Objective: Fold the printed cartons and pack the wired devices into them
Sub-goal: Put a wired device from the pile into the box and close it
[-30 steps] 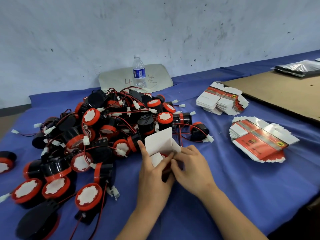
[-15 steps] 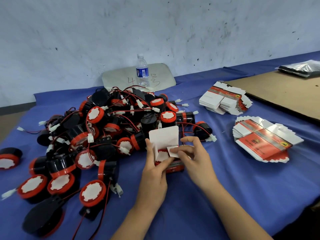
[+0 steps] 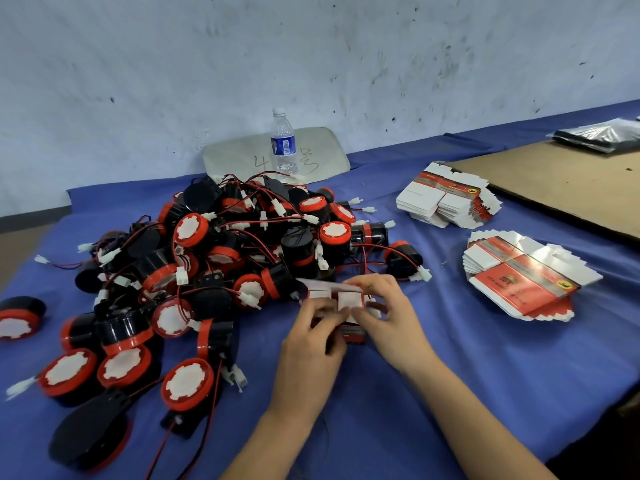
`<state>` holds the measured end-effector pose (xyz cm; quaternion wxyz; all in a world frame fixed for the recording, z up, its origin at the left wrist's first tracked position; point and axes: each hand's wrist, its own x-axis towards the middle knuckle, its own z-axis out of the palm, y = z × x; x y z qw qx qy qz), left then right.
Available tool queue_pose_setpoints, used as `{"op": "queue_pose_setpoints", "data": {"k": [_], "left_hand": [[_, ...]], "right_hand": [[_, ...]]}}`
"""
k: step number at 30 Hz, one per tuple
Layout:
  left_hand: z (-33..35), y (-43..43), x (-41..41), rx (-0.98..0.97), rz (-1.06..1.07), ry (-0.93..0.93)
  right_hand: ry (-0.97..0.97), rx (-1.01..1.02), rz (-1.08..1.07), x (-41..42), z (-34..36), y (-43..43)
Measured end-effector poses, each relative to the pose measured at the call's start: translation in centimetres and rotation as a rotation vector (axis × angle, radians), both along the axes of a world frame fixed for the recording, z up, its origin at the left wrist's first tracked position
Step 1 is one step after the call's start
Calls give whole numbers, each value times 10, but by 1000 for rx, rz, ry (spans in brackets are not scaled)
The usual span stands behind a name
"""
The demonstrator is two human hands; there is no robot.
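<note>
A small red and white printed carton [image 3: 341, 306] stands on the blue cloth in front of me, its white end flaps folded inward. My left hand [image 3: 313, 344] grips its left side, with the fingers curled onto the flaps. My right hand [image 3: 384, 313] holds the right side and top, fingers bent over the lid flap. Whatever is inside the carton is hidden. A big heap of black and red wired devices [image 3: 221, 271] lies to the left and behind. Two stacks of flat printed cartons lie to the right: a far stack [image 3: 446, 202] and a near stack [image 3: 523, 275].
A water bottle [image 3: 283, 143] stands behind the heap against a grey board [image 3: 322, 157] by the wall. A brown cardboard sheet [image 3: 561, 181] covers the far right of the table, with a silver bag [image 3: 602, 133] on it. One device [image 3: 17, 317] lies apart at the left edge.
The tall white lid flap that stood upright has been folded down over the carton. Both hands have closed in around the carton's top.
</note>
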<state>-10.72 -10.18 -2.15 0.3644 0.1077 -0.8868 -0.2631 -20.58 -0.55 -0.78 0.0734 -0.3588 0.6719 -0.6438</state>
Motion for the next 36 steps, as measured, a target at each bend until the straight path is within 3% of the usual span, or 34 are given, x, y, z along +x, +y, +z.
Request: {"op": "queue_pose_setpoints", "data": {"k": [7, 21, 26, 29, 36], "left_hand": [[2, -9, -1, 129, -197, 24], [-2, -8, -3, 123, -137, 74], [-1, -5, -1, 322, 51, 208], [2, -9, 3, 418, 57, 227], [1, -12, 4, 278, 36, 139]], "right_hand": [[-14, -81, -3, 6, 1, 0], [164, 41, -85, 2, 1, 2], [175, 42, -123, -2, -1, 2], [166, 96, -57, -3, -6, 3], [280, 198, -53, -4, -7, 3]]}}
